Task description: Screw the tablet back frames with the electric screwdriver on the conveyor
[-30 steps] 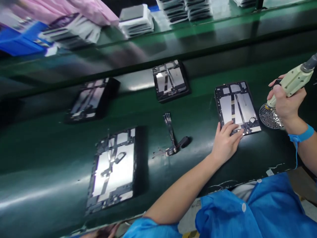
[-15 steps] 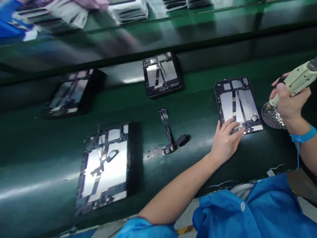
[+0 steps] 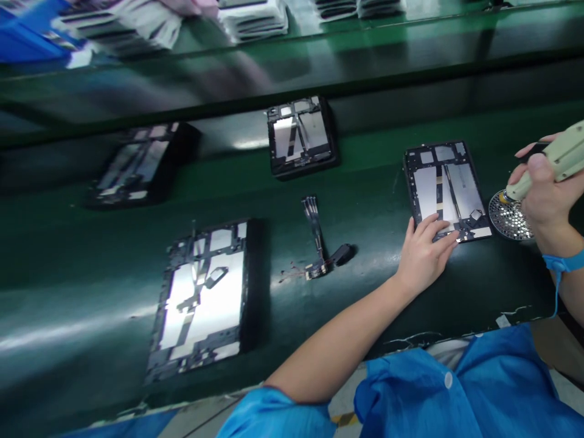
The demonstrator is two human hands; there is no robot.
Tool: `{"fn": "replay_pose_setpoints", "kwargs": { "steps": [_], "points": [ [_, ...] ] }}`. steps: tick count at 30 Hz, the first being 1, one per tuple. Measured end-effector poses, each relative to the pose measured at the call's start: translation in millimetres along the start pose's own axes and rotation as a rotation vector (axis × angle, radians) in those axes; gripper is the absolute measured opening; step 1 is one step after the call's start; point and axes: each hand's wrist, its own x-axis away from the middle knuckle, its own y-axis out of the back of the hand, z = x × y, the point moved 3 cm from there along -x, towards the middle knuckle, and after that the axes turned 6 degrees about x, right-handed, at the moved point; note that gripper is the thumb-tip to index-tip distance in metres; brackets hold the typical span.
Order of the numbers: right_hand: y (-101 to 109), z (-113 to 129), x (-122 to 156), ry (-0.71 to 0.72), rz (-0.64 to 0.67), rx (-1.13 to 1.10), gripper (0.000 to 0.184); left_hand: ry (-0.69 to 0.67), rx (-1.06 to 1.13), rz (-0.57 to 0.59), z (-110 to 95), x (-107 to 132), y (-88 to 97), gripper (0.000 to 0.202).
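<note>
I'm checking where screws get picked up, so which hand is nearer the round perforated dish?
Right. The right hand, gripping the screwdriver, is right beside the dish; the left hand rests on the opened tablet, further to the dish's left.

The left grip (image 3: 426, 255) lies flat, palm down, its fingers (image 3: 433, 226) stretched out and slightly spread, pointing up and to the right. Its bare forearm (image 3: 347, 340) runs in a straight diagonal from the lower middle, elbow low. The right grip (image 3: 545, 194) is at the right edge, fingers curled tightly closed. Its wrist (image 3: 559, 243) angles down toward the lower right corner.
</note>
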Motion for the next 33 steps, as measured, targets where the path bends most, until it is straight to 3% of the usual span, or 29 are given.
{"fn": "replay_pose_setpoints", "kwargs": {
  "steps": [3,8,11,24,33],
  "points": [
    [-8.4,28.9,11.6,0.041,0.025,-0.110,0.018,0.018,0.021,0.018,1.1,-3.2,-2.3,0.022],
    [-27.6,59.2,43.9,-0.019,0.303,-0.210,0.029,0.020,0.016,0.033,0.8,-4.8,-1.3,0.024],
    [-31.1,58.2,53.7,-0.036,0.378,-0.215,0.028,0.017,0.015,0.050,-0.3,-5.4,-0.5,0.025],
    [-29.1,41.7,61.5,-0.040,0.455,-0.286,0.024,-0.020,0.014,0.008,-3.0,-5.6,2.2,0.024],
    [-30.3,45.8,59.1,-0.073,0.401,-0.262,0.027,-0.033,0.017,-0.040,-0.2,-4.8,1.9,0.021]
  ]
}}
